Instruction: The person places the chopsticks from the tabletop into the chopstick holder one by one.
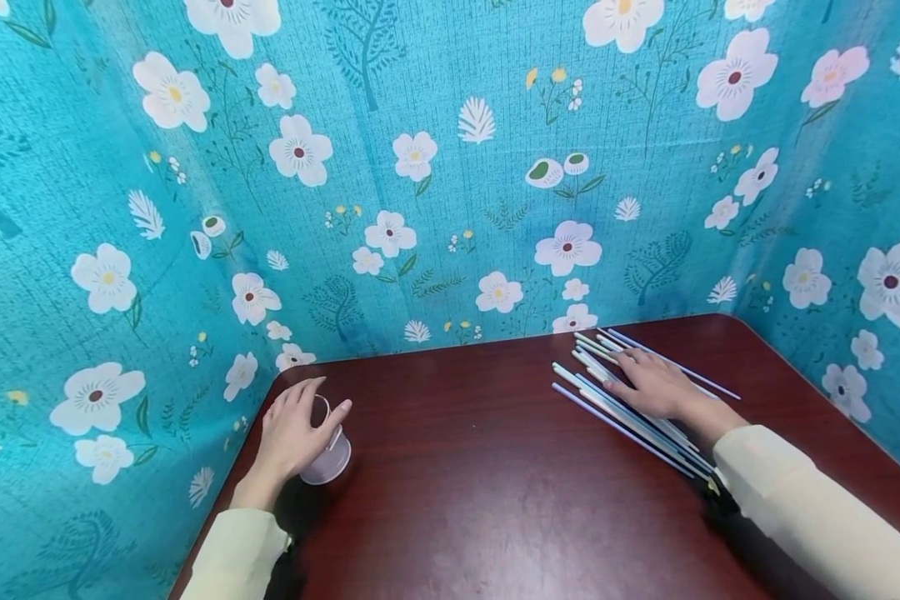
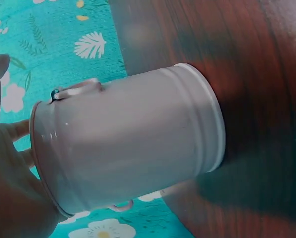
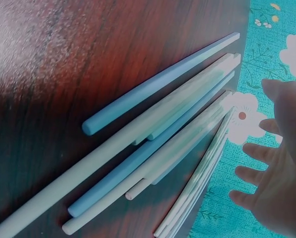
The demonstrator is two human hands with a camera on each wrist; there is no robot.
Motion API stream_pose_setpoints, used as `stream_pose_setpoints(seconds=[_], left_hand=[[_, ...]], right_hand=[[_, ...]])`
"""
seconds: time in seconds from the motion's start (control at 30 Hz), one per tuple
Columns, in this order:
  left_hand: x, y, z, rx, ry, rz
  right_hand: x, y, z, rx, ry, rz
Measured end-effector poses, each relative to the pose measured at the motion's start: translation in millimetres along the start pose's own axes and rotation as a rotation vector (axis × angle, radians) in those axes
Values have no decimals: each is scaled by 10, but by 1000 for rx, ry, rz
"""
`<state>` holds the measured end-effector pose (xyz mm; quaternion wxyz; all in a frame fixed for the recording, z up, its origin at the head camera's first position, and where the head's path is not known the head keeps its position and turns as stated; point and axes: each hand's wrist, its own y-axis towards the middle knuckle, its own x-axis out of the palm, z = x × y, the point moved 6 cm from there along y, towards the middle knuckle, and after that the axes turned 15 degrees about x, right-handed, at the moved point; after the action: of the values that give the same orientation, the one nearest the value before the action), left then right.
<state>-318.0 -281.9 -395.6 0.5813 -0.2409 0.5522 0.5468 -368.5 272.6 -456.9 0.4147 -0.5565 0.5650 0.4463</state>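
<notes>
Cream-coloured sleeves enter at the near edge of the dark red-brown polished table (image 1: 480,500), one on each side.

Left side: the left hand (image 1: 288,433) is wrapped around a small translucent white plastic cup (image 1: 328,454) that stands near the table's rounded left corner, close to the turquoise floral fabric backdrop (image 1: 420,167). Thumb and fingers curl about the cup's upper wall. In the left wrist view the cup (image 2: 133,144) rests with its base on the wood and its rim toward the palm. Something pale shows at the rim; what it is cannot be determined.

Risk, left: the cup looks light and thin-walled. Excess squeeze would likely deform it, and a sideways pull could tip it or slide it off the nearby corner.

Right side: the right hand (image 1: 648,383) lies flat, fingers extended and slightly spread, on a loose bundle of thin white and light-blue plastic straws (image 1: 630,412). The bundle fans out diagonally at the table's right rear. The hand grips nothing; it only presses on the straws. The right wrist view shows the straws (image 3: 152,144) lying side by side and partly overlapping, the fingers (image 3: 257,173) hovering open beside them.

Risk, right: the straws appear round and smooth on a glossy surface. Uneven downward pressure would probably roll them apart or send the outer ones toward the right edge. Pinching one from the overlapped stack may drag its neighbours along.
</notes>
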Motion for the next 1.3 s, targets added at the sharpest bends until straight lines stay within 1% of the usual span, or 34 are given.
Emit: stream_pose_setpoints(seconds=[0.07,0.2,0.37,0.5,0.6,0.73,0.8,0.9,1.1,1.2,1.3], left_hand=[[-18,-18,-22,2,-3,4],[-48,-66,-74,-16,-6,-1],[-38,-124,-132,-23,-44,5],[-15,-169,-182,-29,-97,32],[-3,-219,-228,-28,-166,63],[13,-302,-337,-38,-268,92],[24,-337,-396,-57,-311,87],[47,-379,-459,-96,-366,62],[91,-421,-522,-173,-471,34],[107,-429,-535,-189,-491,23],[125,-444,-540,-188,-508,19]], right_hand=[[-3,-5,8,1,-8,0],[-8,-23,3,-5,-4,-4],[1,-55,26,-5,19,-23],[51,-64,106,16,39,-49],[104,-71,165,23,54,-57],[140,-80,208,19,52,-65],[134,-75,224,20,46,-66],[116,-68,239,26,41,-60],[64,-70,235,21,29,-35],[44,-70,237,19,27,-18],[35,-65,246,15,25,-1]])
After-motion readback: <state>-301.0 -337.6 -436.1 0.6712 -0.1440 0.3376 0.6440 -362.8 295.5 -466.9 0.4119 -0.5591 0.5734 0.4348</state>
